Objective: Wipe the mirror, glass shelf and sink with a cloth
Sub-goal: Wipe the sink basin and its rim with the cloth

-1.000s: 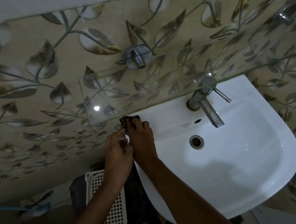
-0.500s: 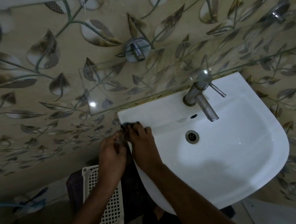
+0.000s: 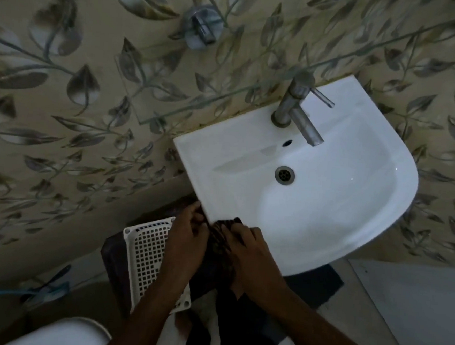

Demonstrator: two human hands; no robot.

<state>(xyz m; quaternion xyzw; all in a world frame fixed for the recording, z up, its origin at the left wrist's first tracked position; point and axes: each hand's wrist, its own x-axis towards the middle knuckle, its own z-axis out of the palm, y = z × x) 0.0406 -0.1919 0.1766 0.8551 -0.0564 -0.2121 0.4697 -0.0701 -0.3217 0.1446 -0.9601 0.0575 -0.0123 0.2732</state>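
Observation:
A white sink (image 3: 326,206) hangs on the leaf-patterned wall, with a steel tap (image 3: 298,112) and a drain (image 3: 284,174). Above it a clear glass shelf (image 3: 171,106) juts from the wall on a chrome bracket (image 3: 201,27). A dark cloth (image 3: 223,239) lies over the sink's near left rim. My right hand (image 3: 252,257) presses it from the right, and my left hand (image 3: 188,237) grips it from the left, outside the rim. No mirror is in view.
A white perforated plastic basket (image 3: 148,253) stands on a dark stool under the sink's left side. A white rounded fixture (image 3: 61,333) shows at the bottom left. A blue hose (image 3: 10,292) runs along the floor at the left.
Both hands with the cloth have slid from the sink's back left corner down along the left rim toward the front. The view has tilted down, so the mirror edge has left the frame.

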